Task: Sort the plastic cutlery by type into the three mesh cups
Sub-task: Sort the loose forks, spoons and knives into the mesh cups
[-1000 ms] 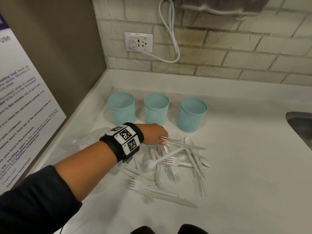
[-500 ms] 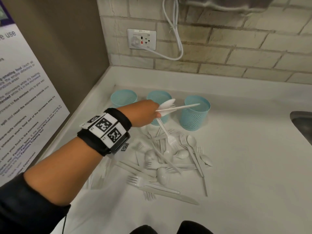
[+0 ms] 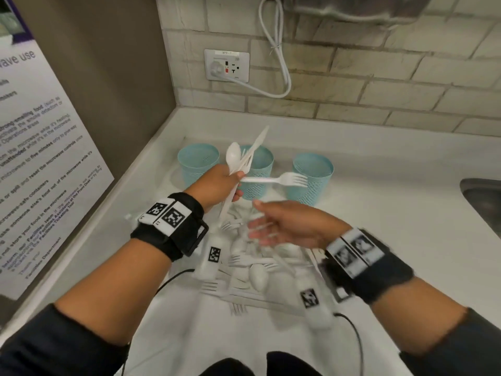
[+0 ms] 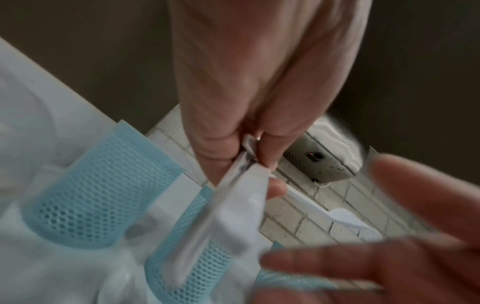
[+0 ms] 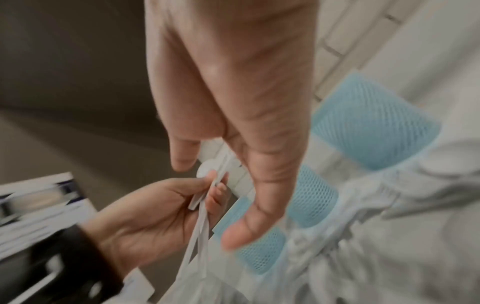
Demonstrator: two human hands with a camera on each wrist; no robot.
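Three mesh cups (image 3: 198, 164) stand in a row at the back of the tabletop (image 3: 379, 226), and none looks to hold any cutlery yet, so I judge the sorting barely begun. The left hand (image 3: 217, 183) pinches a mixed bunch (image 3: 241, 164) above the left and middle cups: a spoon, a knife and a fork (image 3: 282, 180) that juts sideways toward the right cup. The right hand (image 3: 287, 226), fingers spread and holding nothing, reaches in just beside the bunch, over the pile (image 3: 257, 272) on the tabletop. Next, it seems, comes drawing one piece out of the bunch and dropping it in its cup; the crossed handles may snag. A cable (image 3: 276, 63) hangs from the socket (image 3: 227, 65) on the wall, and a sink (image 3: 485, 202) edge shows at the right.
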